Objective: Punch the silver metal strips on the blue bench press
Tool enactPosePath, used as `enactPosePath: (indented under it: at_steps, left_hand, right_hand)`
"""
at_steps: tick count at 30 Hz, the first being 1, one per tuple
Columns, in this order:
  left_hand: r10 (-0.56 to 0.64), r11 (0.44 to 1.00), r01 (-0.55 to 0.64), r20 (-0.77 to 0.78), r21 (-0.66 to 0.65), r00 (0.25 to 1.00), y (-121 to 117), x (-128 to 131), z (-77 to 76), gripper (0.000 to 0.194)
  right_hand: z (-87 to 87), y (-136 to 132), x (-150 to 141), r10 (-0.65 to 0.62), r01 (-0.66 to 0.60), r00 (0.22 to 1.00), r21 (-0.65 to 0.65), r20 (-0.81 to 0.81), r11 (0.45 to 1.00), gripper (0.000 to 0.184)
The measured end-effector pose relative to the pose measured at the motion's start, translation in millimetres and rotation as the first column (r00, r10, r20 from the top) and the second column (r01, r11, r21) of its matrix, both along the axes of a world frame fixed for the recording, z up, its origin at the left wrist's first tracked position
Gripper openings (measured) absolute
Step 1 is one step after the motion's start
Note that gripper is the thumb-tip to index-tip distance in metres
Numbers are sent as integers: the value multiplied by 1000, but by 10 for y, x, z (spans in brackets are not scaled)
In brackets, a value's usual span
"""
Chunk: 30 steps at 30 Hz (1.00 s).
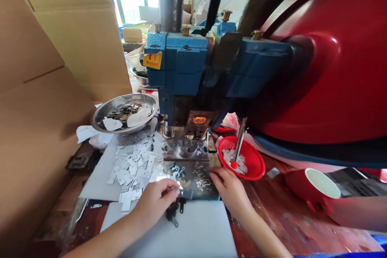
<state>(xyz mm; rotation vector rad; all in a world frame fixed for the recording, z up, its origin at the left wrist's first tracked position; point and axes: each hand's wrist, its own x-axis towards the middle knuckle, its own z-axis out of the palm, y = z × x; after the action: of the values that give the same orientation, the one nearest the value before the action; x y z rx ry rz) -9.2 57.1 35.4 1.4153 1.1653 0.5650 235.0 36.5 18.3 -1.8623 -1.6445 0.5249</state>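
My left hand is closed in a pinch at the front of the press bed, with a small metal plate at its fingertips. Right beside those fingers lie several shiny and dark small metal plates. My right hand rests at the bed's right edge with fingers bent and apart, and I see nothing in it. It is close to tiny metal scraps on the bed. Behind both hands is the lower die, under the raised head of a blue press.
Flat light-coloured metal blanks lie heaped on the left. A steel bowl of metal parts stands behind them. To the right are a red basket with a metal rod, a red mug and a large red flywheel. Cardboard borders the left.
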Motion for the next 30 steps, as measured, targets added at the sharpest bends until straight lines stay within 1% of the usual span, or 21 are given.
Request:
enactPosePath:
  at_steps: [2,5,8,11,13,15,18,20,22,24,27,30]
  left_hand:
    - [100,990,-92,75,-105,992,-23,38,-42,29]
    - [271,940,-214,197,-267,942,-70,125,-95,41]
    - [367,892,-257,264,-371,892,-104,174,-88,45]
    - [400,868,-255,295,-426,868,-111,165,-63,45]
    - [410,862,-255,305,-438,860,-109,146,-65,45]
    - [413,859,-255,306,-443,858,-108,135,-82,44]
    - [412,857,-259,291,-445,863,-105,145,-100,38]
    - [405,866,-262,289,-427,868,-105,159,-92,34]
    - [397,877,-267,289,-400,871,-108,163,-74,32]
    - [405,881,-293,272,-371,873,-114,147,-60,31]
    - [421,881,-329,245,-340,873,-112,85,-68,33]
    - [453,861,-352,239,-369,859,-75,14,-90,38]
  right_hand:
    - [-10,152,40,49,-47,995,-29,88,998,24]
    - [-26,298,-9,140,-136,973,-33,183,990,24]
    - [-65,340,-61,183,-185,951,-12,249,983,23]
    - [-130,333,-66,187,-196,941,4,282,981,24]
    - [-164,314,-64,180,-193,942,17,284,981,26]
    - [-164,288,-74,145,-159,956,37,254,987,26]
    - [-76,282,-130,77,-88,990,86,119,992,24]
    - [19,345,-193,64,-65,998,140,12,988,22]
    - [105,481,-267,72,-59,996,207,-58,977,22]
    - [156,670,-340,87,-67,993,238,-75,969,23]
    - [161,953,-415,47,-40,999,206,-26,978,20]
    - [127,1115,-428,-1,-1,1000,190,11,982,15]
